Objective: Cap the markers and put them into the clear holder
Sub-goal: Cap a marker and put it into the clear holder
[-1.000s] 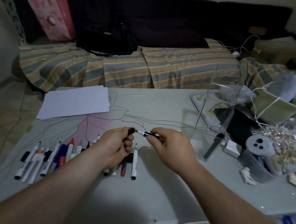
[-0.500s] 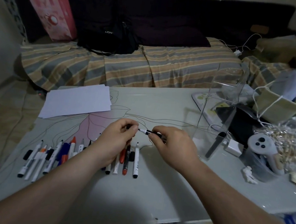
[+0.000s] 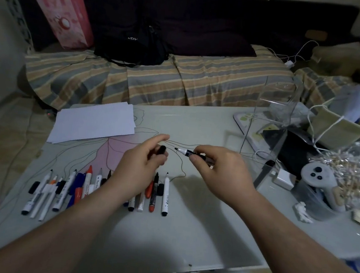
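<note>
My right hand (image 3: 219, 173) grips an uncapped black marker (image 3: 187, 152) with its tip pointing left. My left hand (image 3: 141, 167) pinches a black cap (image 3: 162, 150) a short gap to the left of that tip; cap and tip are apart. Below my hands several uncapped markers (image 3: 165, 194) and loose caps lie in a row on the table (image 3: 187, 236), more of them further left (image 3: 64, 189). The clear holder (image 3: 273, 114) stands upright at the right, with one dark marker (image 3: 263, 175) leaning inside it.
A stack of white paper (image 3: 94, 123) lies at the table's back left. Right of the holder sit a white controller (image 3: 318, 178), a white charger (image 3: 283, 179), a pale bag (image 3: 347, 128) and crinkled cellophane (image 3: 352, 166). A striped sofa (image 3: 158, 79) runs behind the table.
Half a second ago the cap and the marker tip were close together; now my left hand has drawn the cap slightly left, leaving a gap. Both hands stay over the table's middle.
</note>
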The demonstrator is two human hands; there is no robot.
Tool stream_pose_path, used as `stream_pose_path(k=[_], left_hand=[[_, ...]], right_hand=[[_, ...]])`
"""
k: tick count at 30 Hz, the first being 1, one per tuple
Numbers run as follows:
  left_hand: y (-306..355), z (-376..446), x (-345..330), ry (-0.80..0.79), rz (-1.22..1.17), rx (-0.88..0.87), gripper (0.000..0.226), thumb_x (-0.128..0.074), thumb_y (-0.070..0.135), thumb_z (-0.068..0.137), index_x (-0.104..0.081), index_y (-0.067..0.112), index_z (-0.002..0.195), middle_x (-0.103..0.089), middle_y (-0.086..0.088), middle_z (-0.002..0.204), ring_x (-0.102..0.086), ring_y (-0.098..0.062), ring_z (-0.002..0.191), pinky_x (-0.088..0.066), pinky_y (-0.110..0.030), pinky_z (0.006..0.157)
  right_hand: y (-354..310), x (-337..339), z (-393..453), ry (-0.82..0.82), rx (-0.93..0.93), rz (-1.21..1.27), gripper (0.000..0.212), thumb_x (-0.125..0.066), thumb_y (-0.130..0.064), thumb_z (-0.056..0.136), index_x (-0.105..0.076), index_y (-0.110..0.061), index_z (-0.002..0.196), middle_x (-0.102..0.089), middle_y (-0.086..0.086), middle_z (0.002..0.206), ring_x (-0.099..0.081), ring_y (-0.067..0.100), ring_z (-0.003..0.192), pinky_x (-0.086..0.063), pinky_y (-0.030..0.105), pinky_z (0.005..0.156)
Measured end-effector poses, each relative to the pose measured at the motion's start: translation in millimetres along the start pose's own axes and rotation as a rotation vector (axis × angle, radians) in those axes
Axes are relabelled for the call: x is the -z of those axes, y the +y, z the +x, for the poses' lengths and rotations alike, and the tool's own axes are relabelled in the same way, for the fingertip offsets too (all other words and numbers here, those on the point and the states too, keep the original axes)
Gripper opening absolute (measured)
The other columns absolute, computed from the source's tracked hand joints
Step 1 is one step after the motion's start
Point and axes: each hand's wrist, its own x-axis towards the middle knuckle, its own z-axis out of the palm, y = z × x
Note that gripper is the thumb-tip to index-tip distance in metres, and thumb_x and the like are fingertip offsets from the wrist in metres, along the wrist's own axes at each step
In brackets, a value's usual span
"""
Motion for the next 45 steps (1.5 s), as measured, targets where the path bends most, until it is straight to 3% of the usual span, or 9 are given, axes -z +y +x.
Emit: stream_pose_path(k=[6, 16, 20, 25, 30, 35, 39, 42, 45], left_hand=[[7.4, -6.2, -3.2, 0.098, 0.109, -0.016, 0.019, -0.076, 0.027, 0.088, -0.063, 0.036, 0.097, -0.069, 0.015, 0.09, -0.062, 0.008, 0.083, -0.045, -0.016, 0.068], [11.8, -6.7, -3.6, 0.084, 0.211, -0.142, 0.019, -0.079, 0.031, 0.085, -0.076, 0.038, 0.102, -0.073, 0.021, 0.092, -0.063, 0.005, 0.09, -0.047, -0.01, 0.076], [13.7, -8.9, -6.2, 0.149, 0.182, -0.17, 0.018, -0.077, 0.027, 0.086, -0.079, 0.034, 0.102, -0.074, 0.023, 0.092, -0.066, 0.001, 0.09, -0.051, -0.014, 0.081], [19.6, -9.0, -12.5, 0.199, 0.211, -0.254, 0.015, -0.076, 0.021, 0.085, -0.079, 0.029, 0.097, -0.075, 0.017, 0.087, -0.065, -0.005, 0.084, -0.049, -0.018, 0.077], [25.9, -5.0, -23.9, 0.122, 0.247, -0.293, 0.009, -0.073, 0.027, 0.084, -0.076, 0.029, 0.093, -0.072, 0.012, 0.08, -0.063, -0.009, 0.076, -0.051, -0.028, 0.075], [56.6, -6.8, -54.7, 0.025, -0.19, -0.176, 0.01, -0.077, 0.024, 0.087, -0.076, 0.024, 0.097, -0.075, 0.005, 0.083, -0.068, -0.009, 0.075, -0.053, -0.022, 0.071], [83.9, -1.6, -75.1, -0.02, -0.432, -0.187, 0.03, -0.075, 0.014, 0.089, -0.071, 0.025, 0.117, -0.076, 0.004, 0.096, -0.07, -0.008, 0.088, -0.053, -0.014, 0.082], [69.3, 1.2, -84.6, -0.017, -0.177, -0.171, 0.025, -0.071, 0.018, 0.092, -0.074, 0.027, 0.114, -0.076, 0.009, 0.098, -0.069, -0.005, 0.087, -0.051, -0.013, 0.082], [41.6, 3.1, -89.7, -0.128, 0.133, -0.089, 0.024, -0.067, 0.022, 0.092, -0.075, 0.03, 0.112, -0.073, 0.015, 0.103, -0.066, -0.003, 0.09, -0.051, -0.02, 0.089]], right_hand=[[3.0, -1.6, -0.2, -0.009, 0.058, -0.034, 0.032, -0.047, -0.062, 0.093, -0.065, -0.038, 0.102, -0.065, -0.013, 0.081, -0.061, 0.009, 0.08, -0.053, 0.037, 0.069], [-0.6, -2.7, -3.4, -0.001, 0.183, -0.223, 0.029, -0.047, -0.057, 0.094, -0.066, -0.036, 0.102, -0.059, -0.009, 0.083, -0.061, 0.02, 0.08, -0.052, 0.037, 0.064], [-5.2, -4.0, -2.6, 0.075, 0.286, -0.282, 0.035, -0.044, -0.054, 0.096, -0.071, -0.03, 0.096, -0.062, -0.005, 0.082, -0.06, 0.028, 0.073, -0.05, 0.039, 0.06], [-4.1, -3.6, -6.2, 0.116, 0.247, -0.188, 0.035, -0.048, -0.058, 0.095, -0.072, -0.033, 0.098, -0.062, -0.007, 0.081, -0.062, 0.021, 0.071, -0.049, 0.036, 0.054], [5.6, 11.0, -6.2, -0.003, 0.198, -0.147, 0.029, -0.052, -0.057, 0.093, -0.068, -0.035, 0.101, -0.064, -0.012, 0.084, -0.061, 0.019, 0.082, -0.051, 0.04, 0.065], [13.5, 41.1, -15.2, -0.045, 0.231, -0.149, 0.018, -0.062, -0.042, 0.096, -0.066, -0.034, 0.112, -0.067, -0.014, 0.092, -0.05, 0.017, 0.092, -0.044, 0.041, 0.078], [34.1, 79.9, -9.2, 0.255, 0.098, -0.003, 0.014, -0.069, -0.021, 0.093, -0.068, -0.015, 0.105, -0.063, -0.005, 0.098, -0.059, 0.013, 0.084, -0.05, 0.031, 0.077], [61.6, 97.1, -9.6, 0.352, -0.174, 0.09, 0.003, -0.067, -0.022, 0.094, -0.066, -0.022, 0.096, -0.065, -0.012, 0.088, -0.063, 0.003, 0.081, -0.045, 0.015, 0.071], [78.5, 85.1, -14.1, 0.28, -0.272, 0.043, 0.029, -0.068, -0.024, 0.095, -0.057, -0.027, 0.122, -0.067, -0.012, 0.093, -0.063, 0.009, 0.077, -0.044, 0.026, 0.068]])
